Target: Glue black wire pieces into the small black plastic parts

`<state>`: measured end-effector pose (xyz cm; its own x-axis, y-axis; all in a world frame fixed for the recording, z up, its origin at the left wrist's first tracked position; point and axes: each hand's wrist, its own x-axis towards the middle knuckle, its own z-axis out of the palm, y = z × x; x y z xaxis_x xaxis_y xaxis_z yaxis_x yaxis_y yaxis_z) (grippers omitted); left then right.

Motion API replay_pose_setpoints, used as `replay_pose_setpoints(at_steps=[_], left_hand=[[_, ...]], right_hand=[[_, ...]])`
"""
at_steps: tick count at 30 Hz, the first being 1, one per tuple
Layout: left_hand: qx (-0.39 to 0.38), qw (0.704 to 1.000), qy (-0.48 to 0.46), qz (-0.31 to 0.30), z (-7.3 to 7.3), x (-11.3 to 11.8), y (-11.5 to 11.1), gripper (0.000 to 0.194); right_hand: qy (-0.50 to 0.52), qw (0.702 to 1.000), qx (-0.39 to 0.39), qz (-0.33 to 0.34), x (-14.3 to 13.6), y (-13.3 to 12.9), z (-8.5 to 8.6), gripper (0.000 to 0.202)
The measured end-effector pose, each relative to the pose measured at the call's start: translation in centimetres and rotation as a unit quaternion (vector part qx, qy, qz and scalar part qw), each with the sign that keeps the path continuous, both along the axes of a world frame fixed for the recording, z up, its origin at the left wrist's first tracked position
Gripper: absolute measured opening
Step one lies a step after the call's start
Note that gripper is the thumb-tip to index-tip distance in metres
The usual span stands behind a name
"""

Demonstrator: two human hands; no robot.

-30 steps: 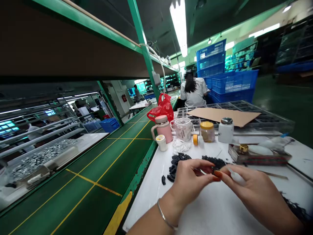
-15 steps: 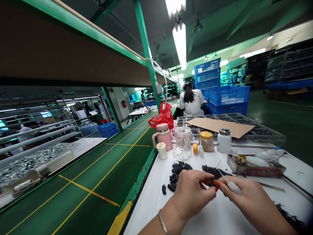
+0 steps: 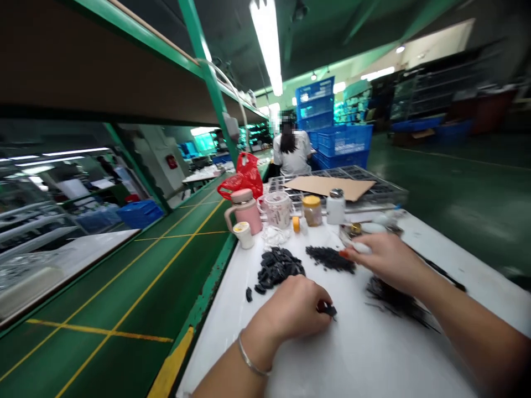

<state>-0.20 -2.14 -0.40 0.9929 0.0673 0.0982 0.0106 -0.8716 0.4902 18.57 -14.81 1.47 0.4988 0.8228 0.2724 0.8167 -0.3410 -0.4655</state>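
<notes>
My left hand point(image 3: 301, 307), a bangle at its wrist, is closed low over the white table with a small black plastic part point(image 3: 329, 310) pinched in its fingertips. My right hand point(image 3: 388, 260) is raised further out, closed around a small white squeeze bottle point(image 3: 362, 247). The bottle is mostly covered by the fingers, and its tip cannot be made out. Just beyond my left hand lies a pile of curved black parts point(image 3: 279, 268). A heap of smaller black pieces point(image 3: 327, 258) spreads beside my right fingertips. Under my right forearm are thin black strips point(image 3: 394, 298), blurred.
A pink flask point(image 3: 248, 213), a paper cup point(image 3: 243, 235), a clear jug point(image 3: 277, 210), a yellow-lidded jar point(image 3: 312, 210) and a white bottle point(image 3: 335, 207) line the table's back. Left runs a green conveyor belt point(image 3: 166, 265). Ahead, a person point(image 3: 291, 149) sits near blue crates point(image 3: 344, 141).
My hands have separated: the right one, with the squeeze bottle, moved away from the black part, which stays in my left. The view has swung right.
</notes>
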Motion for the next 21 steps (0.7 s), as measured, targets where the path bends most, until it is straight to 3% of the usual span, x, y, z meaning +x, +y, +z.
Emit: replay_pose_setpoints(at_steps=[3, 6, 8, 10, 13, 17, 19, 21], left_hand=[[0.001, 0.999, -0.012, -0.043, -0.1, 0.1, -0.3, 0.023], [-0.047, 0.996, 0.036, -0.067, -0.1, 0.2, 0.0, 0.018], [-0.092, 0.991, 0.079, -0.061, 0.1, 0.2, 0.6, 0.015], [-0.138, 0.987, 0.081, -0.028, 0.6, 0.1, 1.4, 0.016], [-0.221, 0.973, 0.005, 0.065, 1.3, 0.0, 2.9, 0.022], [-0.335, 0.911, -0.148, 0.193, 1.8, -0.3, 4.9, 0.034], [-0.349, 0.889, -0.2, 0.218, 1.6, -0.3, 5.6, 0.035], [-0.33, 0.89, -0.214, 0.231, 1.3, -0.2, 5.9, 0.033]], right_hand=[[0.02, 0.997, -0.05, -0.055, 1.9, -1.4, 1.1, 0.028], [0.049, 0.993, -0.101, -0.039, 3.4, -2.5, 1.0, 0.013], [0.063, 0.99, -0.129, -0.01, 3.9, -2.9, 0.5, 0.017], [0.07, 0.986, -0.147, 0.021, 4.0, -3.0, 0.0, 0.021], [0.066, 0.982, -0.167, 0.063, 3.4, -2.4, -0.6, 0.022], [0.039, 0.974, -0.201, 0.098, 2.3, -1.5, -1.3, 0.019], [0.026, 0.97, -0.214, 0.111, 1.9, -1.2, -1.4, 0.018], [0.017, 0.966, -0.228, 0.123, 1.8, -1.0, -1.6, 0.018]])
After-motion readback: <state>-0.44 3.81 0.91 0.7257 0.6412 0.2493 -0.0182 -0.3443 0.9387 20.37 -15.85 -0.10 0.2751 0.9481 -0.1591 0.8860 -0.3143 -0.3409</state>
